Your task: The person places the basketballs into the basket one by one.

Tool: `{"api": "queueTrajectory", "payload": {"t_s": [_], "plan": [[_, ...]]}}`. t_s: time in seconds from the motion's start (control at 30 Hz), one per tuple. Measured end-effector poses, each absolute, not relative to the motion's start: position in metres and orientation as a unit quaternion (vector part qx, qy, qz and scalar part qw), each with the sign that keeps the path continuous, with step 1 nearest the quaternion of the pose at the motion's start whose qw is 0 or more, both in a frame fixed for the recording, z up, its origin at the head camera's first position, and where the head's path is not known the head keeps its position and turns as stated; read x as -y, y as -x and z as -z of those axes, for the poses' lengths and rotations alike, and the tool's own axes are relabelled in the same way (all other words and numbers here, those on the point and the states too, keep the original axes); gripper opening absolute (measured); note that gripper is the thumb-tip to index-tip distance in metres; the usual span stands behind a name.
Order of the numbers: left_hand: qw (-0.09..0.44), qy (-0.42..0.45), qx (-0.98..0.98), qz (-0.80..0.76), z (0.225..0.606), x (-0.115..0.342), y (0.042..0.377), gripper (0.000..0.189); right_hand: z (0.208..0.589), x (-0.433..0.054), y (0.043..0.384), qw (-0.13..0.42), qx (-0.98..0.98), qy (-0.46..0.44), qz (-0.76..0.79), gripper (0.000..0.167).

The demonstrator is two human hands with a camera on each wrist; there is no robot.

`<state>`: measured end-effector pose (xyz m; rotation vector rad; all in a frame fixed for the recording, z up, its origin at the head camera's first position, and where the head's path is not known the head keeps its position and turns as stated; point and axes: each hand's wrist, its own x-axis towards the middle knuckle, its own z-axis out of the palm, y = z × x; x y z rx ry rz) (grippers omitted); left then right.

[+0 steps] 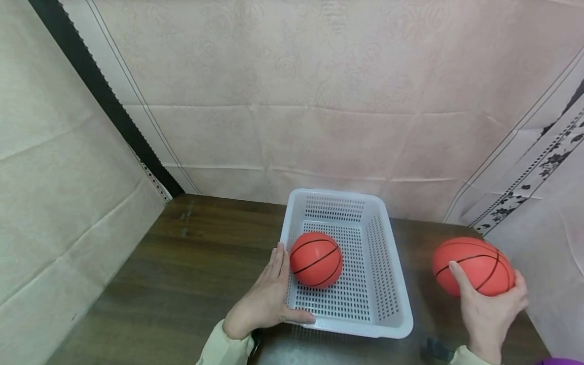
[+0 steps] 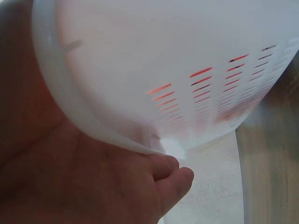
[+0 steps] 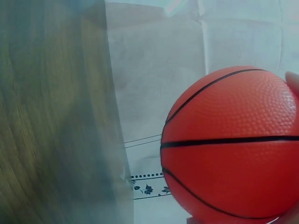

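Note:
A white perforated plastic basket [image 1: 396,284] stands on the dark wooden table. Inside it, toward the left wall, lies an orange toy basketball [image 1: 316,259] with black lines. My left hand [image 1: 266,299] rests at the basket's near left corner, its straight fingers along the left rim and the thumb along the front rim. In the left wrist view the fingertips [image 2: 175,182] lie right at the basket rim, and orange shows through the slots. Off to the right, my right hand [image 1: 495,312] grips a second orange basketball [image 1: 474,266], which fills much of the right wrist view [image 3: 233,149].
Pale cloth [image 1: 319,137] hangs behind the table [image 1: 182,284], with more cloth along the left and right sides. A patterned border [image 1: 524,192] runs down the right corner. Something purple [image 1: 558,361] shows at the bottom right edge.

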<state>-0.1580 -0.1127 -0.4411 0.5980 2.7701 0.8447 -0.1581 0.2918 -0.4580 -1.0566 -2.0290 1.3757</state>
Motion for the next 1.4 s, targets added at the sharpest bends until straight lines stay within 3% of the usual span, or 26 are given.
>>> {"api": "queueTrajectory", "payload": {"t_s": [0.3,0.8,1.13,1.4], "plan": [[0.090,-0.201,-0.932,-0.288,0.441,0.113,0.157,0.140,0.461,-0.289,0.158,0.281,0.732,0.354,-0.511,0.096],[0.099,-0.199,-0.932,-0.286,0.439,0.112,0.157,0.140,0.457,-0.286,0.157,0.305,0.685,0.286,-0.597,0.097],[0.095,-0.200,-0.932,-0.286,0.440,0.113,0.158,0.141,0.452,-0.283,0.156,0.378,0.630,0.179,-0.654,0.091],[0.098,-0.199,-0.931,-0.291,0.439,0.113,0.157,0.141,0.448,-0.279,0.155,0.369,0.660,0.152,-0.637,0.092]]}}
